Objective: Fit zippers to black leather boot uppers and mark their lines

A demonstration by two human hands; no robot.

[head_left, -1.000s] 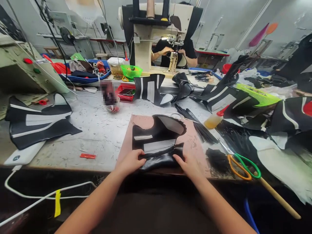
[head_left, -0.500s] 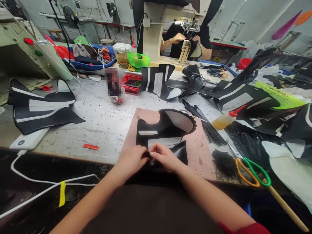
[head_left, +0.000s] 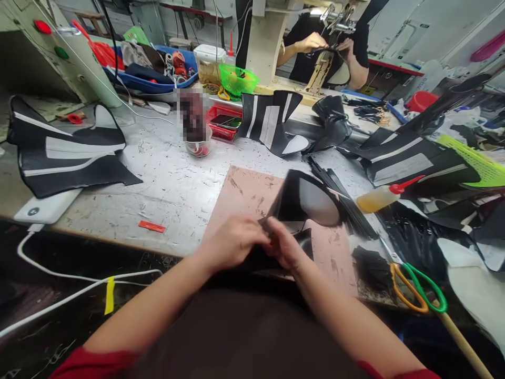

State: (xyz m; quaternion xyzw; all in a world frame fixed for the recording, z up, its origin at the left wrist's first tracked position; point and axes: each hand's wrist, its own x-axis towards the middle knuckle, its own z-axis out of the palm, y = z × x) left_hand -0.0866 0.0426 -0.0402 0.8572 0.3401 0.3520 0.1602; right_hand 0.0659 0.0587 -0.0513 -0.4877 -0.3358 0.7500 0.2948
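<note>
A black leather shoe-upper piece with pale lining lies folded over a pinkish board at the near edge of the workbench. My left hand and my right hand meet at its near end, both closed in a pinch on the folded leather, fingertips touching. The far part of the piece stands lifted off the board and curls toward the right.
Scissors with green and orange handles and a glue bottle lie to the right among black leather pieces. A striped black piece lies at the left, a jar stands behind. Another person's hands work a sewing machine across the bench.
My hands came together from the two sides of the piece and pinched it. The leather has been folded and raised off the board; my view has moved lower and closer.
</note>
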